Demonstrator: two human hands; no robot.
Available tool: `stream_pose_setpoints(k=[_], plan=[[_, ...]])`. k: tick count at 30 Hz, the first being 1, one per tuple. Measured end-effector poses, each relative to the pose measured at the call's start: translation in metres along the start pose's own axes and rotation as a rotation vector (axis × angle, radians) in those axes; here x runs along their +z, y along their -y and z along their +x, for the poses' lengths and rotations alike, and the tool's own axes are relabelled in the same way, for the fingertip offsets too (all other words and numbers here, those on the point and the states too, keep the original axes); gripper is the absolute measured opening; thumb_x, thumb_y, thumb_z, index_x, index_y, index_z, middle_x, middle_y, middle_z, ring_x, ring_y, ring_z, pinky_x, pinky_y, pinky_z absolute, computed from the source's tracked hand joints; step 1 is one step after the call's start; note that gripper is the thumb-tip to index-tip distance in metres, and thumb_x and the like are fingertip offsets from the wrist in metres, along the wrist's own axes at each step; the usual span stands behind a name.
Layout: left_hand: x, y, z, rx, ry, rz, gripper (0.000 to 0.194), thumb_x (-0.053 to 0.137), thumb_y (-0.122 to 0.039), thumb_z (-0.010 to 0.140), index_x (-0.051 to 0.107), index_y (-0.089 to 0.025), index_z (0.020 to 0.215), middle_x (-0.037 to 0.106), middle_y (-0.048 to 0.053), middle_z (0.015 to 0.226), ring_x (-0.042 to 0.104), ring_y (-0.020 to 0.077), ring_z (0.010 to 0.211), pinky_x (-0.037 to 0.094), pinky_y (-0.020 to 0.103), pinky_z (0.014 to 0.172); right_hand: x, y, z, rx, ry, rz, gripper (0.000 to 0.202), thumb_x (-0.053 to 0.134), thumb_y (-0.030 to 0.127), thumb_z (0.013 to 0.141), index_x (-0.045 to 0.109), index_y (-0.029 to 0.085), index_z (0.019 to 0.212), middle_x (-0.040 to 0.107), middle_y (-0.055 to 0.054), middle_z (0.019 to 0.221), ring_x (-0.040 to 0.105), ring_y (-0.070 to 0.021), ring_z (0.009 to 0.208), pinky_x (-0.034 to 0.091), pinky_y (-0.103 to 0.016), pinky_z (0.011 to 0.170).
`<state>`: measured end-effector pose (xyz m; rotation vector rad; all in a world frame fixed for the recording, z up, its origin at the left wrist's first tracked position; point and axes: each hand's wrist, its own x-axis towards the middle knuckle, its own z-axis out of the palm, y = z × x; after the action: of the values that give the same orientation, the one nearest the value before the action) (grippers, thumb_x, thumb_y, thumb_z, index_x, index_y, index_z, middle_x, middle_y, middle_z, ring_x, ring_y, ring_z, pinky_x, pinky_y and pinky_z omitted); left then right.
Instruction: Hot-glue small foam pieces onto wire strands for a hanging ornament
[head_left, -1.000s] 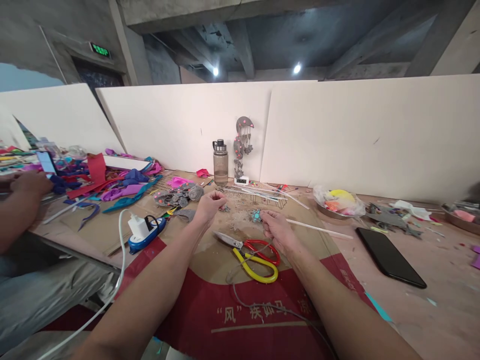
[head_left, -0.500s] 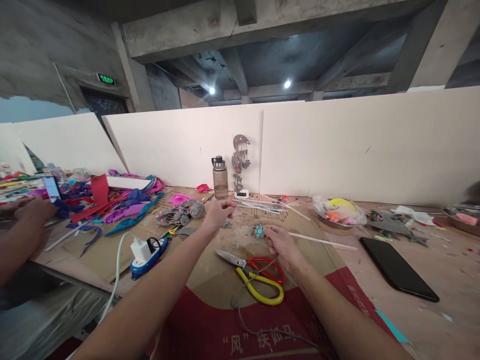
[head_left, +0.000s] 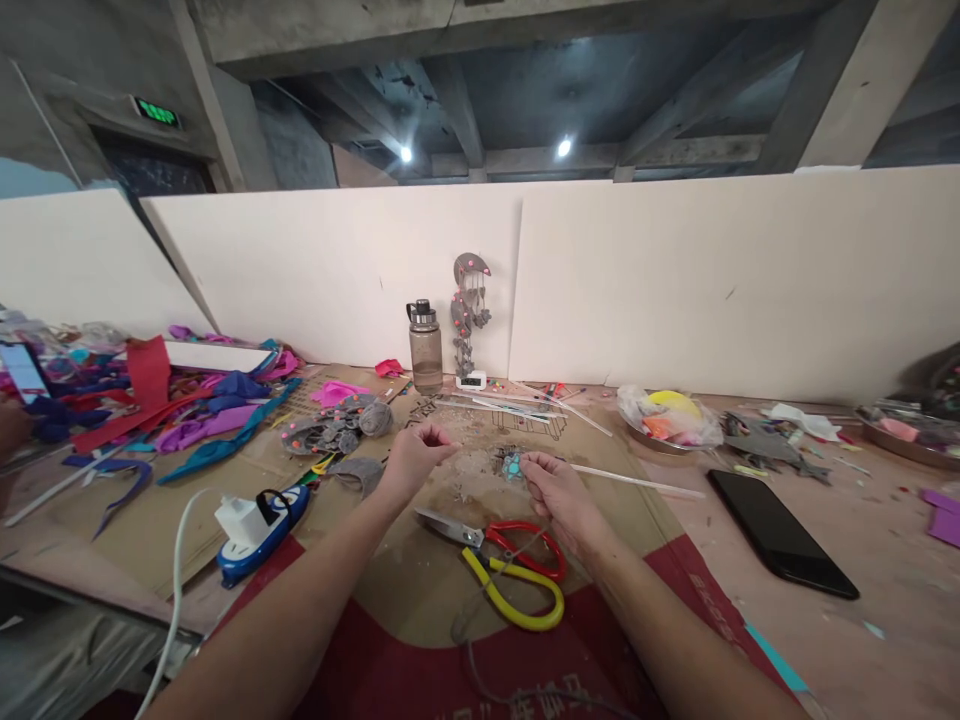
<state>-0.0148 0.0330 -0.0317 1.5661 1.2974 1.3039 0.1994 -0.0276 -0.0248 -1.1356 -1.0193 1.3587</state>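
Because a grey cord point(head_left: 480, 668) lies across the handles of the scissors point(head_left: 471, 536), a pull from the right hand point(head_left: 559, 492) could, I judge, snag it there and drag them along. That tug might also jerk the small turquoise piece point(head_left: 511, 466), which sits beyond the scissors' red handle at the right hand's fingertips. Since only the tips of thumb and forefinger seem to bear on the piece, it could twist or slip out, and something that small would be easy to lose among the crumbs past the blades. If the left wrist dropped, it could brush the blades, whose tips point toward that forearm.

Both forearms reach forward, one on each side of the scissors, and angle inward. The left hand point(head_left: 414, 462) is beyond the blade tips, thumb and forefinger brought together in a pinch, the other fingers curled; whether a fine thread is between them, I cannot tell. The right hand is just past the red handle, turned inward and low, fingers bent around a light pinch on the turquoise piece. The two hands are apart, with the piece between them.
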Motion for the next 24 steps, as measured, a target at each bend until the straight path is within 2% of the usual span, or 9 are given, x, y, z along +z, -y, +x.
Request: stream_pose_setpoints(k=[3, 7, 9, 11, 13, 16, 18, 21, 24], plan=[[0.001, 0.0, -0.004, 0.015, -0.087, 0.032, 0.032, 0.068, -0.046, 0.068, 0.052, -0.018, 0.066, 0.047, -0.006, 0.052, 0.037, 0.0078, 0.047, 0.028, 0.021, 0.048, 0.001, -0.003, 0.001, -0.005, -0.014, -0.033, 0.03, 0.068, 0.044, 0.064, 0.051, 0.02, 0.069, 0.028, 0.012, 0.044, 0.017, -0.004, 0.042, 0.013, -0.022, 0.041], [0.001, -0.007, -0.011, 0.07, 0.0, 0.143, 0.033, 0.061, -0.046, 0.074, 0.052, -0.018, 0.06, 0.045, -0.005, 0.051, 0.038, 0.0097, 0.049, 0.027, 0.022, 0.048, 0.003, -0.006, 0.0, -0.015, -0.014, -0.06, 0.025, 0.065, 0.041, 0.067, 0.051, 0.02, 0.071, 0.029, 0.012, 0.045, 0.019, -0.0042, 0.04, 0.015, -0.022, 0.04], [0.001, -0.01, -0.013, 0.111, -0.038, 0.232, 0.043, 0.05, -0.047, 0.082, 0.041, -0.019, 0.05, 0.036, -0.004, 0.047, 0.035, 0.0105, 0.049, 0.026, 0.024, 0.05, 0.005, -0.009, 0.0, -0.008, -0.009, -0.072, 0.022, 0.063, 0.039, 0.068, 0.051, 0.021, 0.07, 0.028, 0.012, 0.045, 0.018, -0.0044, 0.04, 0.015, -0.022, 0.04], [0.003, -0.01, -0.013, 0.179, -0.054, 0.272, 0.041, 0.049, -0.045, 0.081, 0.043, -0.019, 0.05, 0.04, -0.003, 0.05, 0.039, 0.0119, 0.053, 0.028, 0.025, 0.053, 0.005, -0.011, 0.001, -0.005, -0.011, -0.086, 0.02, 0.063, 0.037, 0.068, 0.052, 0.02, 0.071, 0.028, 0.012, 0.044, 0.017, -0.0044, 0.039, 0.014, -0.022, 0.04], [0.008, -0.011, -0.012, 0.172, 0.007, 0.223, 0.03, 0.051, -0.041, 0.078, 0.055, -0.018, 0.058, 0.051, 0.0, 0.058, 0.047, 0.0139, 0.059, 0.034, 0.025, 0.056, 0.005, -0.012, 0.003, -0.016, -0.024, -0.088, 0.019, 0.063, 0.036, 0.068, 0.053, 0.02, 0.071, 0.029, 0.012, 0.044, 0.018, -0.0045, 0.039, 0.015, -0.022, 0.04], [0.016, -0.019, -0.008, -0.006, 0.088, -0.001, 0.02, 0.052, -0.032, 0.07, 0.063, -0.016, 0.072, 0.056, 0.001, 0.06, 0.051, 0.0148, 0.057, 0.039, 0.026, 0.057, 0.002, -0.013, 0.007, -0.037, -0.051, -0.077, 0.019, 0.063, 0.036, 0.067, 0.054, 0.02, 0.07, 0.03, 0.012, 0.045, 0.019, -0.0049, 0.039, 0.016, -0.022, 0.04], [0.02, -0.032, -0.006, -0.037, 0.032, -0.13, 0.015, 0.051, -0.022, 0.063, 0.062, -0.016, 0.071, 0.053, -0.001, 0.058, 0.047, 0.0125, 0.054, 0.037, 0.025, 0.055, 0.001, -0.012, 0.009, -0.048, -0.064, -0.072, 0.019, 0.063, 0.037, 0.067, 0.054, 0.02, 0.07, 0.031, 0.011, 0.045, 0.021, -0.0053, 0.039, 0.017, -0.023, 0.04], [0.022, -0.052, -0.005, 0.049, -0.068, -0.284, 0.008, 0.047, -0.016, 0.056, 0.054, -0.017, 0.057, 0.048, -0.002, 0.054, 0.041, 0.0101, 0.051, 0.032, 0.023, 0.052, 0.0, -0.011, 0.009, -0.068, -0.064, -0.067, 0.021, 0.063, 0.039, 0.067, 0.055, 0.02, 0.069, 0.032, 0.011, 0.046, 0.022, -0.0055, 0.041, 0.018, -0.023, 0.04], [0.024, -0.052, -0.009, 0.085, -0.111, -0.274, 0.012, 0.05, -0.018, 0.06, 0.062, -0.017, 0.063, 0.06, 0.001, 0.067, 0.049, 0.0119, 0.063, 0.038, 0.024, 0.061, 0.002, -0.009, 0.006, -0.08, -0.046, -0.062, 0.023, 0.064, 0.041, 0.068, 0.055, 0.02, 0.07, 0.033, 0.01, 0.047, 0.021, -0.0056, 0.041, 0.017, -0.023, 0.041]])
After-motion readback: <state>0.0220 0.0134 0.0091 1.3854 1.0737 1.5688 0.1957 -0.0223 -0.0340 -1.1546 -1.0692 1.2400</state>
